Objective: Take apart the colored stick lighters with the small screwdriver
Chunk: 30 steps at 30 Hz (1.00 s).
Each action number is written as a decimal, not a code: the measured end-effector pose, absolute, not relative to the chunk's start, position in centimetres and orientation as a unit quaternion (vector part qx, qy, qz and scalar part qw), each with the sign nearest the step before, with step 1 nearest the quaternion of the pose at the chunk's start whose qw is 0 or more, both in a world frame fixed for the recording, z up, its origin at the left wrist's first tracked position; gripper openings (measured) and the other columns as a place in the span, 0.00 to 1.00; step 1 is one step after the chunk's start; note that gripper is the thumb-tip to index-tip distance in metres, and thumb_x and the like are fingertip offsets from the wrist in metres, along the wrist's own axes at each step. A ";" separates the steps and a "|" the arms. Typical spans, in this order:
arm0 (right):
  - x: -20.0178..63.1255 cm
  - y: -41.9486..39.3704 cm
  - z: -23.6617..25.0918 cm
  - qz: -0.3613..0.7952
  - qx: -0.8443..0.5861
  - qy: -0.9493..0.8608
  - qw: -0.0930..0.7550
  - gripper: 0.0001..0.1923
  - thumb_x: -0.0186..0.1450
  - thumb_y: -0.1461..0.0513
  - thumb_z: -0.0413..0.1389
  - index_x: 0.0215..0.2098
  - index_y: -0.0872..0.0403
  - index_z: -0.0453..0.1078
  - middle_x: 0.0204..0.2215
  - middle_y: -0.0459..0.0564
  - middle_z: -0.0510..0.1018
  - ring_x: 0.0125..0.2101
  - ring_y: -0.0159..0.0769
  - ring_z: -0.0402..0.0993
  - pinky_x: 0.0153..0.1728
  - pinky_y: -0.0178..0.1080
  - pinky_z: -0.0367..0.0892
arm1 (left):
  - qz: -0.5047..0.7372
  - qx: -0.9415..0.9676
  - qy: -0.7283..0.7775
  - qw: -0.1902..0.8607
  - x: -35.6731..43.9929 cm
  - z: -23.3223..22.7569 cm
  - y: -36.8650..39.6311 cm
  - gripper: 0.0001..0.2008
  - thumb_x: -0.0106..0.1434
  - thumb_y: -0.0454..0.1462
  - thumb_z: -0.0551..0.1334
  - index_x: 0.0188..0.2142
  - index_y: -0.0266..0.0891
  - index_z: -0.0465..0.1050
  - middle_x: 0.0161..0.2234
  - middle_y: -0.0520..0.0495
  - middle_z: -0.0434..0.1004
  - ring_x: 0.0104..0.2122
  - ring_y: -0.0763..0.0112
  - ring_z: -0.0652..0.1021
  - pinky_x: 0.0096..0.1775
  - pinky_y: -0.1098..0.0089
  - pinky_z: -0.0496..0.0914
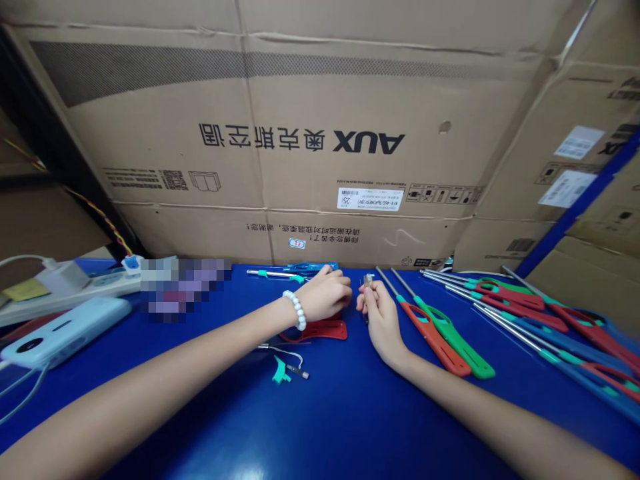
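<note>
Now, the scene line by line:

Left hand: the left hand (326, 293) lies curled near the far edge of the blue worktop (350, 413), fingers closed loosely over the top of a red handle shell (323, 329); a white bead bracelet (297, 309) sits on the wrist; whether the fingers pinch anything under the palm cannot be told.

Right hand: the right hand (380, 317) is just beside the left, thumb and fingertips pinched shut on a small clear part (367, 281) held up off the worktop; the part is too small to make out further.

Red handle shell: flat on the worktop, mid-way along the far edge, partly under the left hand.

Loose bits: a teal trigger piece (280, 373) with a thin wire (280, 348) lies on the worktop nearer the person, close by the left forearm.

Blue lighter: a blue long-nosed lighter (295, 271) lies along the far edge, just behind the left hand.

Finished lighters: a red lighter (435, 340) and a green lighter (457, 347) lie side by side just right of the right hand; a row of more lighters (540, 313) spreads towards the right edge.

Left edge: a power strip (65, 293) and a pale blue power bank (65, 330) with cables.

Behind: a cardboard box (300, 133) stands against the far edge.
</note>
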State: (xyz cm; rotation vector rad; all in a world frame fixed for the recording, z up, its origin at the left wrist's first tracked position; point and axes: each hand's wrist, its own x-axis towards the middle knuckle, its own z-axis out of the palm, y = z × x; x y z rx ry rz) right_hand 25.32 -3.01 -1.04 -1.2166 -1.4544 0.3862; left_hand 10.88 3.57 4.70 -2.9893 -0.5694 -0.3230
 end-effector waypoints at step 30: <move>25.3 -2.9 -1.1 0.240 -0.503 -0.577 0.597 0.13 0.68 0.52 0.45 0.32 0.52 0.61 0.20 0.42 0.66 0.19 0.30 0.60 0.19 0.32 0.55 | -0.092 -0.966 -0.217 -0.104 4.0 3.8 4.8 0.04 0.60 0.33 0.64 0.36 0.36 0.76 0.38 0.46 0.73 0.38 0.67 0.75 0.41 0.70 0.69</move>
